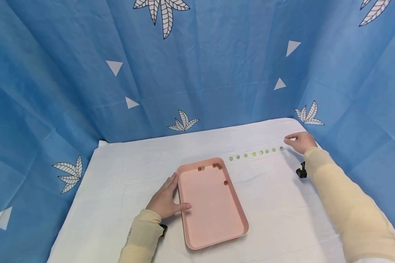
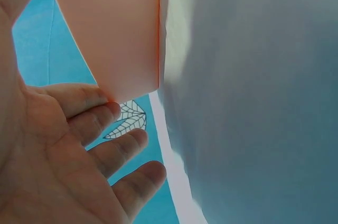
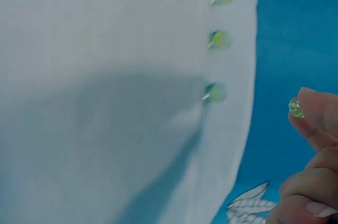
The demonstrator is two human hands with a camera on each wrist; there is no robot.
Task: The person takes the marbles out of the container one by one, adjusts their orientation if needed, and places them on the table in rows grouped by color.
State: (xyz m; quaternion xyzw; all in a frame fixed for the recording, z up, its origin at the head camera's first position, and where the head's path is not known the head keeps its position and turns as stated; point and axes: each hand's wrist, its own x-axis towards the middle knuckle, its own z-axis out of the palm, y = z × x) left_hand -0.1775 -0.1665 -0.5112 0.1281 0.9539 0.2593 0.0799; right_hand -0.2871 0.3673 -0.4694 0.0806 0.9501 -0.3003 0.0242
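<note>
Right wrist: marble [image 3: 296,109] in fingertip grip.

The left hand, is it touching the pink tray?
Touching. In the head view the left hand lies flat along the pink tray, thumb on its rim; the left wrist view shows fingertips against the tray's edge.

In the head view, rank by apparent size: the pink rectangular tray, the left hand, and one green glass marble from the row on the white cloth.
1. Pink rectangular tray, clearly largest.
2. Left hand, resting against the tray's left edge.
3. Green glass marble, tiny; it lies farther from the camera, but the gap is too big to matter.
</note>
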